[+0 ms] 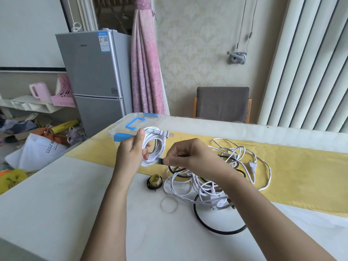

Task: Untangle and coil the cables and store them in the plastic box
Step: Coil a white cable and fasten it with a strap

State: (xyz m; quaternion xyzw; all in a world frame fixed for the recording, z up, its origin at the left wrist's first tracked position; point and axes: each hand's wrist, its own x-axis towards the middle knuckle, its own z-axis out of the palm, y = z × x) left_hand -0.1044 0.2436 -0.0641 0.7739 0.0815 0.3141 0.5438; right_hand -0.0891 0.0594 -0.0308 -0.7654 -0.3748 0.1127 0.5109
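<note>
My left hand grips a coiled white cable above the table, its two-pin plug sticking out at the top. My right hand pinches a short black strap at the coil's lower right edge. A tangle of white and black cables lies on the table to the right, partly under my right forearm. The clear plastic box with blue handle and clips stands at the table's far left corner, behind my left hand.
A small roll of black and yellow ties and a clear round disc lie near the tangle. A yellow cloth runner crosses the white table. A grey chair stands behind the table, a fridge at left.
</note>
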